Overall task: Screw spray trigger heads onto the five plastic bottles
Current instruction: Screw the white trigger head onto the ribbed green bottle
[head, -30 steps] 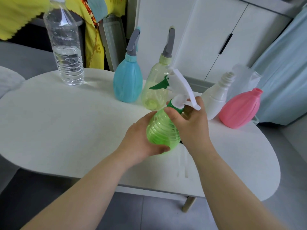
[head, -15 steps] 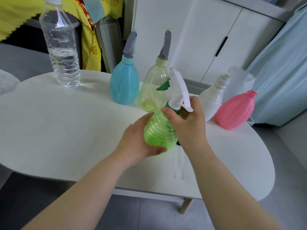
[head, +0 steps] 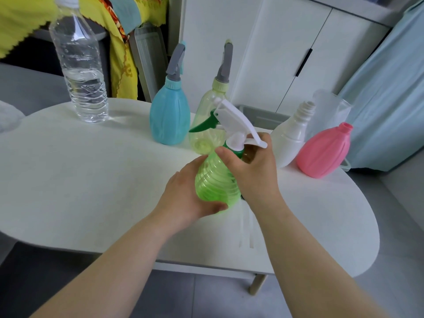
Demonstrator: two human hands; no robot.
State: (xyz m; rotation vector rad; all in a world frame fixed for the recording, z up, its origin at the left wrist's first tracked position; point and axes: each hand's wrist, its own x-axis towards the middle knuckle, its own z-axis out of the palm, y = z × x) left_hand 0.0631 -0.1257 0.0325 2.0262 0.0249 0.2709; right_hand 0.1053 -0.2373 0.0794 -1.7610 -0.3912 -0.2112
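Observation:
My left hand (head: 183, 198) grips the body of a green ribbed bottle (head: 215, 182), tilted over the table's middle. My right hand (head: 254, 171) is closed around the green collar of the white trigger head (head: 236, 120) that sits on its neck. Behind stand a blue bottle (head: 169, 115) and a pale yellow bottle (head: 206, 125), each carrying a grey trigger head. To the right a white bottle (head: 291, 136) and a pink bottle (head: 323, 150) stand with open necks.
A clear water bottle (head: 80, 72) stands at the back left of the white oval table (head: 80, 180). Thin white tubes (head: 246, 230) lie by my right wrist. White cabinet doors (head: 275, 53) and a light blue curtain (head: 390, 88) lie beyond.
The trigger head has turned on the bottle's neck, its rear swinging to the right. Both hands stay on the green bottle, almost in the same place.

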